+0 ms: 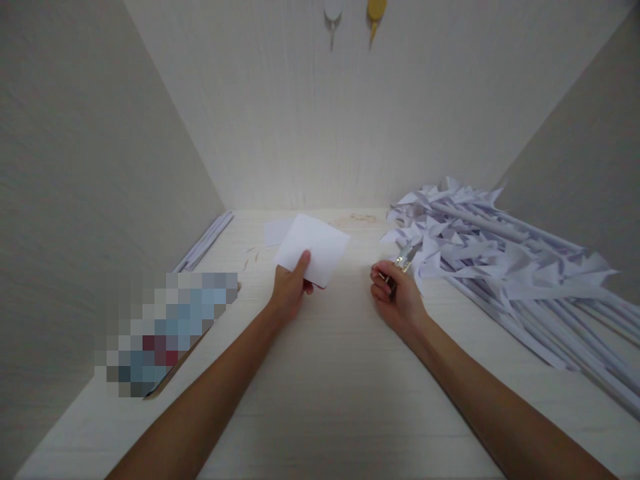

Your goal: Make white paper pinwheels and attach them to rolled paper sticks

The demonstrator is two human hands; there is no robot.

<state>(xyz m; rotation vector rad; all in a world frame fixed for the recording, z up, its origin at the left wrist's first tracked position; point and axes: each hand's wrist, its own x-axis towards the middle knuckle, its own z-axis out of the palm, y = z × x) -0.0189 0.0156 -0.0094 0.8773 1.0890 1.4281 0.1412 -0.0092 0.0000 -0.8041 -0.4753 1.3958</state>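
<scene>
My left hand (291, 287) is closed on a square white sheet of paper (317, 250), thumb on top and fingers beneath. The sheet is tilted, one corner toward the back wall. Another piece of white paper (277, 233) lies flat behind it. My right hand (397, 293) is curled around a small metal tool that looks like scissors (403, 259). Its shiny end points away from me toward the pile of white paper pinwheels (460, 240); its grip is mostly hidden by my fingers. The two hands are apart, with the sheet not touching the tool.
Rolled white paper sticks (545, 320) extend from the pinwheels along the right side. Folded white paper strips (205, 241) lie by the left wall. A pixelated flat object (185, 333) is at left. White (333, 10) and yellow (377, 9) hooks are on the back wall.
</scene>
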